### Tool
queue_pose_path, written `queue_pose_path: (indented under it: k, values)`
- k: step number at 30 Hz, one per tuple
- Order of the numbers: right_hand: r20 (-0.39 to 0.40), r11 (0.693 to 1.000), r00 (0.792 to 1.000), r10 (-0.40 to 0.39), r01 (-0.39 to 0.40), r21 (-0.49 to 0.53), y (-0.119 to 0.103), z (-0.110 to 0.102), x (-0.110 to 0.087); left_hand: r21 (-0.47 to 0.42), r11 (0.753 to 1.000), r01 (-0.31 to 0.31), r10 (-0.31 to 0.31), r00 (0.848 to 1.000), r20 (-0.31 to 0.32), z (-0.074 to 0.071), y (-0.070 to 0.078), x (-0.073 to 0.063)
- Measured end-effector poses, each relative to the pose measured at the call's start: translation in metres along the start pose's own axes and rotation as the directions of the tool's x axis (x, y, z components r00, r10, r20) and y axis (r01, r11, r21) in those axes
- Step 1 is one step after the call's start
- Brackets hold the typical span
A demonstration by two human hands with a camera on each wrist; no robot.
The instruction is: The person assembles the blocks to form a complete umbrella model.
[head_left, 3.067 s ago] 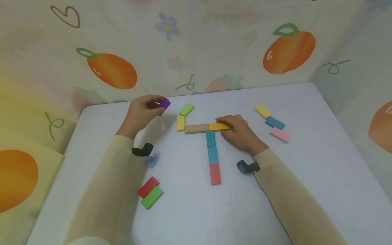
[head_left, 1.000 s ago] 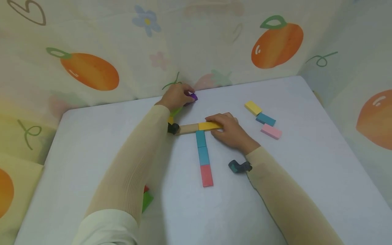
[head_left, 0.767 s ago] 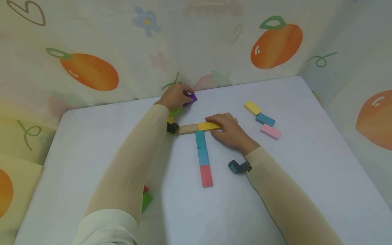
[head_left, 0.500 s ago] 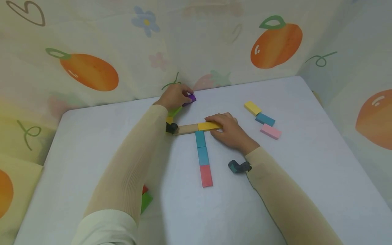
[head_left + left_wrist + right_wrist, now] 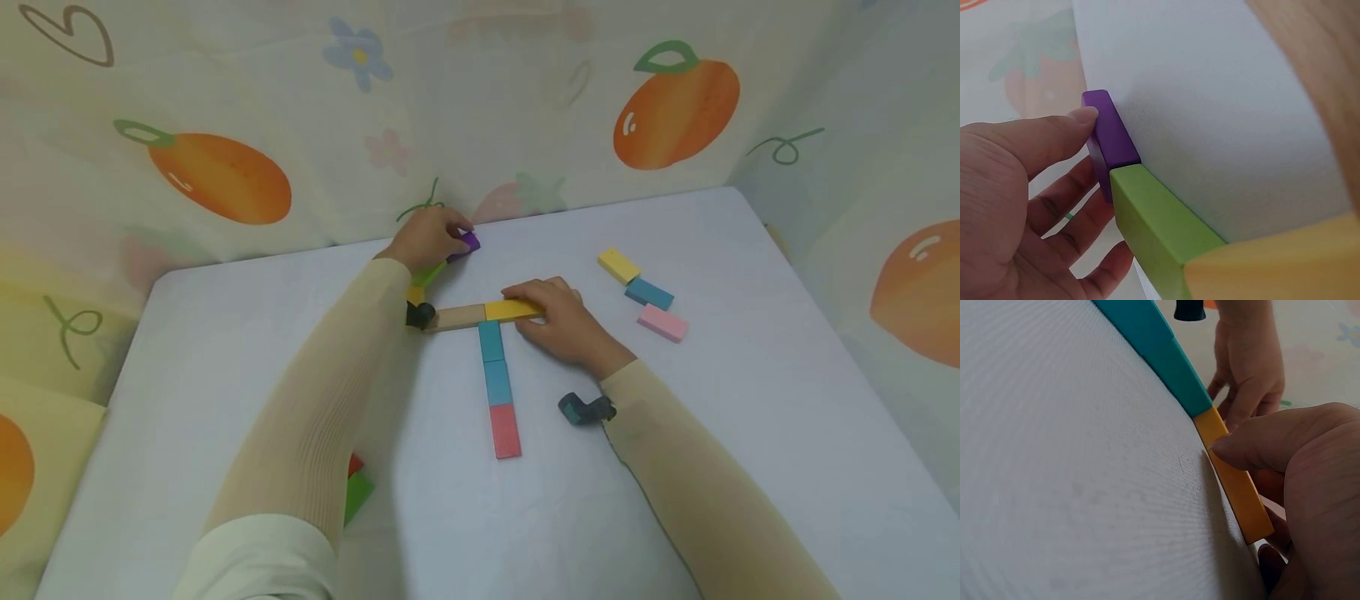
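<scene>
My left hand [image 5: 423,237] pinches a purple block [image 5: 471,242] near the table's back edge, thumb on one side and fingers behind it. In the left wrist view the purple block [image 5: 1115,140] touches the end of a light green block [image 5: 1160,215], which meets a yellow block [image 5: 1279,265]. My right hand [image 5: 561,318] holds a deeper yellow block [image 5: 512,310] between thumb and fingers. That block lies end to end with a tan block [image 5: 459,317]. Below their joint runs a line of two teal-blue blocks [image 5: 495,371] and a red-pink block [image 5: 505,431].
Yellow [image 5: 618,266], blue [image 5: 649,293] and pink [image 5: 663,322] blocks lie at the right on the white table [image 5: 720,400]. A green block [image 5: 359,496] and a red block [image 5: 355,464] are partly under my left sleeve. A patterned cloth [image 5: 480,100] hangs behind.
Since the oldest frame my left hand has carried the purple block right and down to the green block's end. The view has shifted slightly. Over the last second, almost nothing moves.
</scene>
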State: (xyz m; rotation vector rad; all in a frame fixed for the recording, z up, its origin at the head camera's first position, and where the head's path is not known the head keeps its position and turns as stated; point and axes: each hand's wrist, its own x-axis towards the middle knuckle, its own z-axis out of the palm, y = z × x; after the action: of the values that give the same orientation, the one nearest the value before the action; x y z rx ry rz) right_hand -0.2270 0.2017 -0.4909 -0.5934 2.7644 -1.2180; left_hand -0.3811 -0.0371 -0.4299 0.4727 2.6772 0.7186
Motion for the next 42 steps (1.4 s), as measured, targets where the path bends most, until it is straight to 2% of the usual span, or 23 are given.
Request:
queue_pose_path:
  k: [21,32,42]
  values:
    - [0.004,1.0,1.0,-0.006,0.006,0.0,-0.0018,-0.0011,-0.0018,0.001,0.999,0.037,-0.037,0.999,0.003,0.0003,0.0032,-0.0044]
    - [0.01,1.0,1.0,0.008,-0.008,0.014,-0.0043,-0.002,-0.0029,0.006,1.0,0.026,-0.026,1.0,0.0,0.0,0.0036,-0.006]
    - [0.003,1.0,1.0,0.005,-0.005,0.002,-0.0019,-0.0009,-0.0014,0.008,1.0,0.025,-0.025,1.0,0.0,0.0004,0.0008,-0.002]
